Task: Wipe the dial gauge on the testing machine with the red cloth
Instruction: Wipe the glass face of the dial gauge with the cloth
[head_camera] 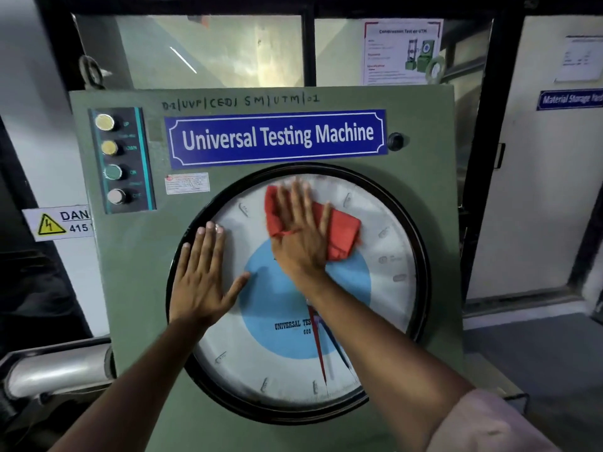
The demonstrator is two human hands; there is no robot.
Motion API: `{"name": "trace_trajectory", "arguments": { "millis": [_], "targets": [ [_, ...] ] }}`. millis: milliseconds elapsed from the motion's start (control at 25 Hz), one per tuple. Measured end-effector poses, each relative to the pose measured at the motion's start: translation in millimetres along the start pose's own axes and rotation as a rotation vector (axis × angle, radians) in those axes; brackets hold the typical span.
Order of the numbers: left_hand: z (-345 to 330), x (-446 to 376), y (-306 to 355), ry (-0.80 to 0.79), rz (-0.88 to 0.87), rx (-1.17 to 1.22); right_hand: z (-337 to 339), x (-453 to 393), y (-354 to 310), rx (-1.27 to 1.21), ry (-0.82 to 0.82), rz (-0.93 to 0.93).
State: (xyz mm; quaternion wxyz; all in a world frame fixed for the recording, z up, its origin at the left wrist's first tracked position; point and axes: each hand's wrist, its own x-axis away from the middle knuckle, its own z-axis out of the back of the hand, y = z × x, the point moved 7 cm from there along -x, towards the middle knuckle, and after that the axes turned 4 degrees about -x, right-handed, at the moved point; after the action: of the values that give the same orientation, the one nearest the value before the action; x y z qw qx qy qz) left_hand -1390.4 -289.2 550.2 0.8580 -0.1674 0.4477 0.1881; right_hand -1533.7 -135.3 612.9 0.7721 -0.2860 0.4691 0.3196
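A large round dial gauge point(375, 308) with a black rim, white face and light-blue centre fills the front of the green testing machine point(137, 288). My right hand point(301, 236) lies flat on a folded red cloth point(342, 233), pressing it against the upper part of the dial glass. The cloth shows on both sides of the hand. My left hand point(204, 275) rests flat, fingers spread, on the dial's left edge and holds nothing. A red pointer point(319, 350) hangs downward on the dial, its top hidden by my right forearm.
A blue "Universal Testing Machine" sign point(277, 137) sits above the dial. A panel of several round buttons point(114, 158) is at the upper left. A yellow danger label point(55, 223) is on the left, a metal pipe point(55, 370) below it. Windows and posters are behind.
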Motion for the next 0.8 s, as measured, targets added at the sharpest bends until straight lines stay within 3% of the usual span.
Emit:
{"name": "trace_trajectory", "arguments": {
  "millis": [80,160,320,360,400,520,600,680,800],
  "targets": [
    [0,1,0,0.005,-0.001,0.002,-6,7,-18,0.017,-0.081,0.206],
    [0,1,0,0.008,0.001,0.008,-3,4,-6,0.05,-0.097,0.242],
    [1,0,-1,-0.011,-0.006,-0.008,15,-18,50,0.061,0.075,-0.248],
    [0,0,-2,-0.022,-0.007,-0.01,16,-19,49,0.062,0.096,-0.288],
    [0,0,-2,-0.031,-0.003,-0.011,13,-16,39,0.067,0.085,-0.242],
    [2,0,-2,-0.023,0.01,-0.018,-5,5,-1,0.063,-0.072,0.184],
    [4,-1,-2,-0.027,-0.001,-0.009,-5,11,3,0.087,-0.122,0.351],
    [8,-1,-3,-0.03,-0.018,0.005,3,0,33,0.139,-0.087,0.273],
    [22,-12,-3,-0.011,-0.02,-0.002,22,-13,79,0.148,0.026,-0.075]
  ]
}}
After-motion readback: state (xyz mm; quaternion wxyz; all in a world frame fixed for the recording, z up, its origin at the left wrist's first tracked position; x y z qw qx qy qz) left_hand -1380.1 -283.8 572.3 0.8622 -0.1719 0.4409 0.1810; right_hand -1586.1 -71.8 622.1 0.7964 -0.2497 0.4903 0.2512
